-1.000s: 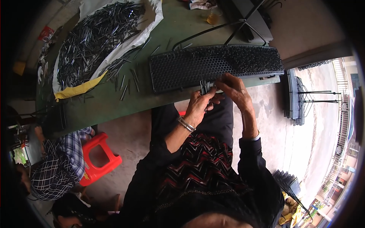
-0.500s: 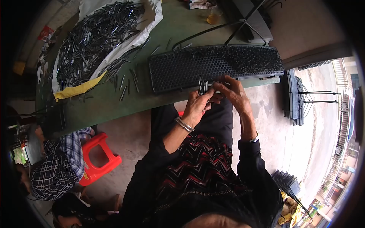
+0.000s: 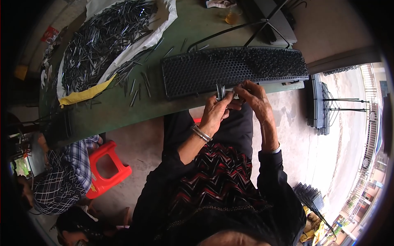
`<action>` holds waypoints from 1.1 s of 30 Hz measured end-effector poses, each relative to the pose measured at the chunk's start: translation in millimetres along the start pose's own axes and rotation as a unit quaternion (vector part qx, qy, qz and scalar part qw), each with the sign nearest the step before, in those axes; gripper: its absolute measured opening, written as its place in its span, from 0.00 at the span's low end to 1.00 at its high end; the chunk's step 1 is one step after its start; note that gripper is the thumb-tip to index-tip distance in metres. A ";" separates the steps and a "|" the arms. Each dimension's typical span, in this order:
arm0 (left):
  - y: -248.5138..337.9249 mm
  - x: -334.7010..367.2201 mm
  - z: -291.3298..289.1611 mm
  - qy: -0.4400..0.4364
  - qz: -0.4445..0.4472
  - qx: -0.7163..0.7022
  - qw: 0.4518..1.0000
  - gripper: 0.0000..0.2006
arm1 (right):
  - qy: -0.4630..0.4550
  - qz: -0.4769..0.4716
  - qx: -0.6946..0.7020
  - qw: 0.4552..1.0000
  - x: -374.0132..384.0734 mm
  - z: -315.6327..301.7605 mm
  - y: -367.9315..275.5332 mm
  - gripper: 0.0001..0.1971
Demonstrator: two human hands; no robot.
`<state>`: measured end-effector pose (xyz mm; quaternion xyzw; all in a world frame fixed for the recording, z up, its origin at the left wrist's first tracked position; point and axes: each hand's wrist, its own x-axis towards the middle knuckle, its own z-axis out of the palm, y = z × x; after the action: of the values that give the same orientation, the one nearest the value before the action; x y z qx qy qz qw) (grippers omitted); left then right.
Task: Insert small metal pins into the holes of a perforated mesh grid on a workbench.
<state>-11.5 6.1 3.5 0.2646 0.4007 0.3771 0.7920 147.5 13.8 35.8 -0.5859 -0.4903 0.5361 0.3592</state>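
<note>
Left hand [image 3: 215,112] pinches a small bundle of pins [image 3: 220,91] upright at the near edge of the black perforated tray [image 3: 197,74] on the green tabletop [image 3: 102,115]. Right hand [image 3: 254,96] has fingers pressed together at the bundle's side, seemingly picking one out. Best: keep the bundle vertical and steady, draw one pin at a time, seat it straight in a free hole. Loose pile [image 3: 98,41] lies well apart, far left.

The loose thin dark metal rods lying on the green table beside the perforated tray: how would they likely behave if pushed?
The loose thin dark metal rods look straight and round, so they would probably roll or scatter across the green table. They seem stiff, not floppy. Each looks light, though the heap on the white sheet is likely heavy.
</note>
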 end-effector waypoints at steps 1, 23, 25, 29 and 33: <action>0.0 0.0 0.6 0.004 -0.002 0.005 1.000 0.11 | 0.006 -0.005 -0.001 1.000 0.7 1.3 2.5 0.07; -12.3 -0.4 1.4 0.037 0.009 0.059 0.998 0.13 | -0.002 -0.014 0.027 1.000 -2.0 -6.6 1.4 0.08; -12.1 -0.9 3.4 0.053 -0.005 0.075 0.996 0.15 | -0.003 -0.003 0.036 0.999 -3.2 -5.1 -0.6 0.07; -11.5 1.7 9.6 0.059 0.015 0.046 0.997 0.16 | 0.047 -0.098 -0.024 0.994 -0.5 -16.3 13.4 0.06; -3.4 9.9 2.1 0.032 0.007 -0.010 0.999 0.16 | 0.276 -0.169 -0.118 0.939 12.7 -26.7 -6.5 0.04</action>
<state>-4.5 12.0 -2.2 0.2467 0.4203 0.3948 0.7789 171.7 30.5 42.9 -0.6574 -0.5237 0.2232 0.4937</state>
